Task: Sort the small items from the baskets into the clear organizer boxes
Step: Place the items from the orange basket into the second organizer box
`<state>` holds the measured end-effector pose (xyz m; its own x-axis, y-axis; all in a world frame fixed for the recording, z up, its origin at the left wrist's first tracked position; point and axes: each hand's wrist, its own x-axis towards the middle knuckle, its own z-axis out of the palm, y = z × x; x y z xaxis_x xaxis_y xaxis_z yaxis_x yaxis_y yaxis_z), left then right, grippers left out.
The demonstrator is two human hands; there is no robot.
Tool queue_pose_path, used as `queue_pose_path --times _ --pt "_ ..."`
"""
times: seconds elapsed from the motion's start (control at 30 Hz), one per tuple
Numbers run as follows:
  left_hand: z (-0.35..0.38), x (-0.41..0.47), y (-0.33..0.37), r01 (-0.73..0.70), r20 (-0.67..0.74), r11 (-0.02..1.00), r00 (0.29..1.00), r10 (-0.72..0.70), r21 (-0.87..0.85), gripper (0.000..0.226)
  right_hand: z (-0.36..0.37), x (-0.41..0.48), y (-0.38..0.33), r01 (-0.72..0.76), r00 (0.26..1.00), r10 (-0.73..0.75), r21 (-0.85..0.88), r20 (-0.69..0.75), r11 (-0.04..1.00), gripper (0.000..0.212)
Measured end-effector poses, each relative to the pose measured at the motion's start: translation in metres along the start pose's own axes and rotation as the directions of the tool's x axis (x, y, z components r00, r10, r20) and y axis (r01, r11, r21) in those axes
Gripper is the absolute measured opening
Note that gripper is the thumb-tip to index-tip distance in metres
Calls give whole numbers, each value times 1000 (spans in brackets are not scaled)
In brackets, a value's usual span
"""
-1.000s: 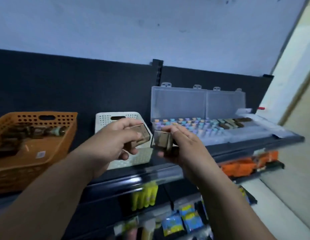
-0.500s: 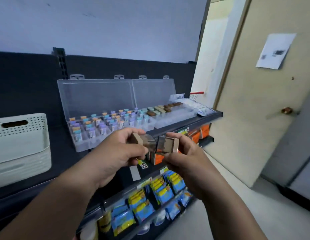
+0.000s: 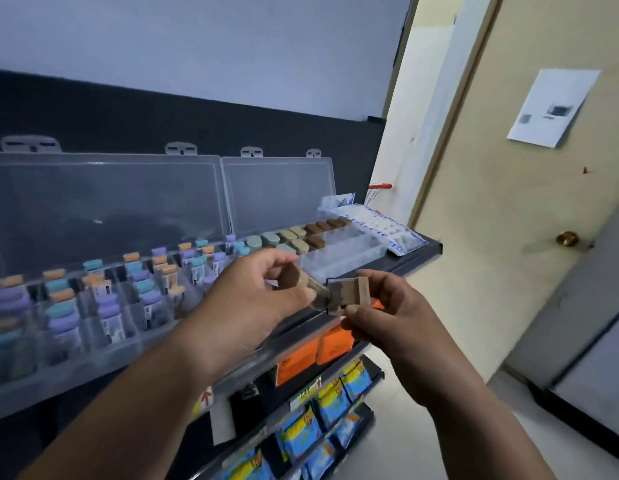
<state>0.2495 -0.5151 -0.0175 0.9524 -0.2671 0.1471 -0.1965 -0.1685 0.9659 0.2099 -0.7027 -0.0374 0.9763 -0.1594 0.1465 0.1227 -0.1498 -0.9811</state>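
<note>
Mid-carry: left grip [image 3: 256, 296] and right grip [image 3: 380, 306] each clamp a brown-capped jar [image 3: 351, 293]; next, probably slotting both into the organizer box [image 3: 342, 252] just beyond.

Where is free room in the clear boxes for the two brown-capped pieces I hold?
The right box is bare along its front, bordered behind by the brown caps and on the right by white packets. The left box is crowded throughout.

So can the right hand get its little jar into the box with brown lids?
Probably yes: the right hand, holding the jar, is just in front of that box, whose lid stands open; nothing lies between.
</note>
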Motion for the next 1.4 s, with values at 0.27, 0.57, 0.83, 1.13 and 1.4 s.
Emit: queue_pose_path --times 0.27,0.57,0.83,1.13,1.4 --pt "23 81 -3 -29 50 982 999 20 184 40 -35 78 14 3 996 -11 -86 -93 996 43" --pt "49 160 -9 62 -101 946 994 -31 318 42 -75 188 34 154 986 -164 -282 -11 947 44" --pt "100 238 -22 155 -298 891 954 -24 426 43 -114 314 64 303 949 -224 -441 223 845 55" --pt "139 291 -43 305 -397 741 916 -56 598 51 -126 379 91 490 820 -216 -456 529 743 46" --pt "147 309 -55 414 -437 574 893 -106 707 49 -110 401 111 557 729 -191 -406 658 725 46"
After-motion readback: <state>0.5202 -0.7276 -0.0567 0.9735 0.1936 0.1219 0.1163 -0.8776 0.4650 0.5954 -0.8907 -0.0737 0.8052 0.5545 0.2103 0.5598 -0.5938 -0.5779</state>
